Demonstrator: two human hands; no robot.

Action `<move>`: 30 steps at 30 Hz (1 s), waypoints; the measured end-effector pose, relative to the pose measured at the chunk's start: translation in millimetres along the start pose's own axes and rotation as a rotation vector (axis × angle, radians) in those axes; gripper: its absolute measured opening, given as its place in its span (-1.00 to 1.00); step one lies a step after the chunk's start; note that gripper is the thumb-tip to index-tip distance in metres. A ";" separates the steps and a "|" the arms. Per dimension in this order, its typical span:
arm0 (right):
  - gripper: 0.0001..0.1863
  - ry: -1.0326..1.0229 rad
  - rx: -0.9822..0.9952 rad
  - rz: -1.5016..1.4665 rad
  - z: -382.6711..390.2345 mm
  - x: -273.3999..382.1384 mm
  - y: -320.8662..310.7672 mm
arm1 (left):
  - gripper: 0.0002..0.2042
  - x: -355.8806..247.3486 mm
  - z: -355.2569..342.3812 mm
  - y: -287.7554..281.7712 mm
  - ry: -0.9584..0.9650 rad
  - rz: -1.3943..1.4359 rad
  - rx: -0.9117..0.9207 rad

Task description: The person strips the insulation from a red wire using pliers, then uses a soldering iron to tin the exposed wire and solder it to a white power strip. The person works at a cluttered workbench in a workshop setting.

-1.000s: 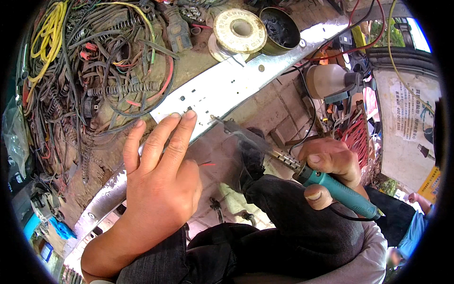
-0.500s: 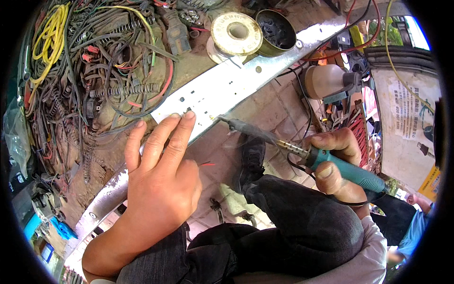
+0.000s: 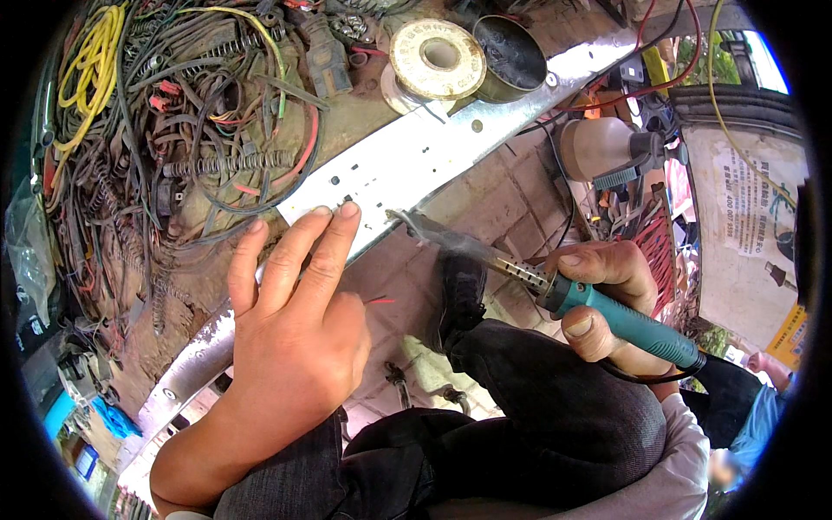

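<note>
My right hand (image 3: 611, 273) grips a soldering iron (image 3: 646, 334) by its green handle. The iron's dark tip points left and rests at, or just above, the near edge of a bright white strip (image 3: 459, 143). Faint smoke hangs around its shaft. Small dark pieces and marks dot the strip. My left hand (image 3: 299, 325) has its fingers spread, with two fingertips pressed on the strip just left of the iron's tip. Its thumb is mostly hidden under the palm. Beyond the strip stands a spool (image 3: 438, 59), with a round tin (image 3: 510, 61) beside it.
A tangle of dark cables (image 3: 199, 130) and a coil of yellow cable (image 3: 91, 74) cover the bench's left side. At right are a translucent bottle (image 3: 598, 147) and a printed panel (image 3: 737, 225). My knee (image 3: 563, 373) is below the iron. Another person's blue sleeve (image 3: 758, 433) shows lower right.
My right hand and the soldering iron have shifted slightly left, bringing the tip further in over the strip's edge. My left hand stays in place.
</note>
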State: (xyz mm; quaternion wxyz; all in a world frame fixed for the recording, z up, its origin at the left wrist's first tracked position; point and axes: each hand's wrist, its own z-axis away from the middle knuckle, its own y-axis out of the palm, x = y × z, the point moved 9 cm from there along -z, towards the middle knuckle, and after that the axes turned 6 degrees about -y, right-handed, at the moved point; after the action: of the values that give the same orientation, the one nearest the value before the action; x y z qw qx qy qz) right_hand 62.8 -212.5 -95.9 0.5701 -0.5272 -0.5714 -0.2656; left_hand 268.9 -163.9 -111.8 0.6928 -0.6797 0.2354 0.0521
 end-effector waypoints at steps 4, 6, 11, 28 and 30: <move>-0.54 -0.018 -0.004 -0.004 0.8 0.2 -0.5 | -0.88 -1.0 -1.3 -0.5 0.006 0.002 0.005; -0.54 -0.034 0.004 0.019 -1.0 2.4 0.4 | -0.89 -1.3 -1.6 -0.9 0.006 -0.002 0.011; -0.56 -0.036 0.003 -0.016 -3.1 5.0 4.2 | -0.88 -0.7 -1.3 -0.4 0.001 0.008 0.017; -0.56 -0.157 0.109 -0.080 -8.0 11.5 8.6 | -0.89 -0.4 -1.0 0.4 -0.003 0.002 0.018; -0.55 -0.167 0.146 -0.095 -8.0 13.0 9.0 | -0.89 -0.1 -0.7 0.7 0.000 -0.006 0.024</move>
State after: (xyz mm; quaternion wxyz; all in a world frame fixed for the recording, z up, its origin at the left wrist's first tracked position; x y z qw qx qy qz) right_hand 76.6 -213.1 -84.8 0.5443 -0.4767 -0.6591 -0.2051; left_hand 268.3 -164.4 -112.4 0.7011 -0.6719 0.2339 0.0472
